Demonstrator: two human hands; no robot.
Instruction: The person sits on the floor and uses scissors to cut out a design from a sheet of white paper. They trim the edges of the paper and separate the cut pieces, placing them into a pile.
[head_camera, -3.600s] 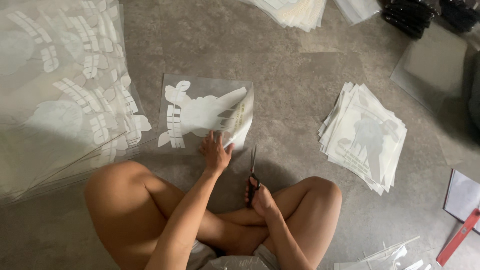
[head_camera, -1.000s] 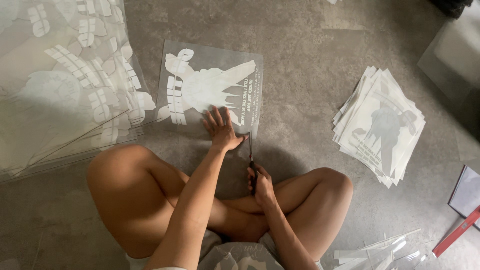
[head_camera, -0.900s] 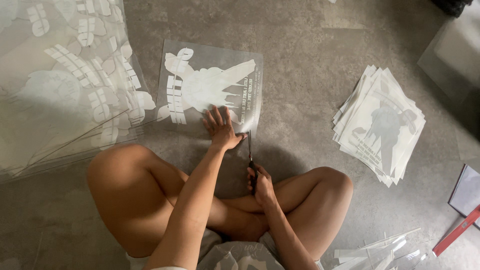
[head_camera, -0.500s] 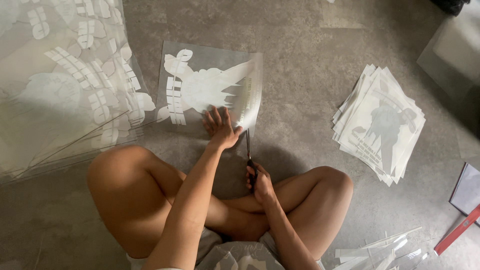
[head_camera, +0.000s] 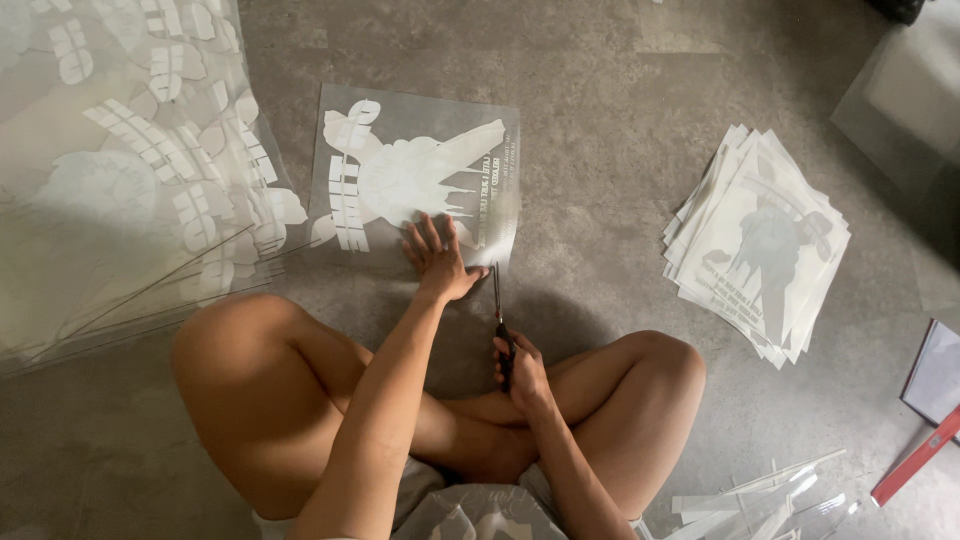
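A clear film sheet (head_camera: 400, 160) printed with a white figure lies flat on the grey floor in front of my crossed legs. My left hand (head_camera: 437, 258) presses on its near edge with fingers spread. My right hand (head_camera: 520, 368) grips the dark handles of a pair of scissors (head_camera: 497, 305), whose blades point away from me and meet the sheet's near right edge beside my left hand.
A stack of cut printed sheets (head_camera: 760, 240) lies to the right. A large pile of uncut clear film (head_camera: 110, 170) fills the left. Clear offcut strips (head_camera: 760, 495) lie at the lower right, near a red bar (head_camera: 915, 455) and a booklet (head_camera: 935, 370).
The sheet's right edge, curled up half a second ago, now lies flat. My left hand stays on the near edge and the scissors remain at the sheet's near right edge.
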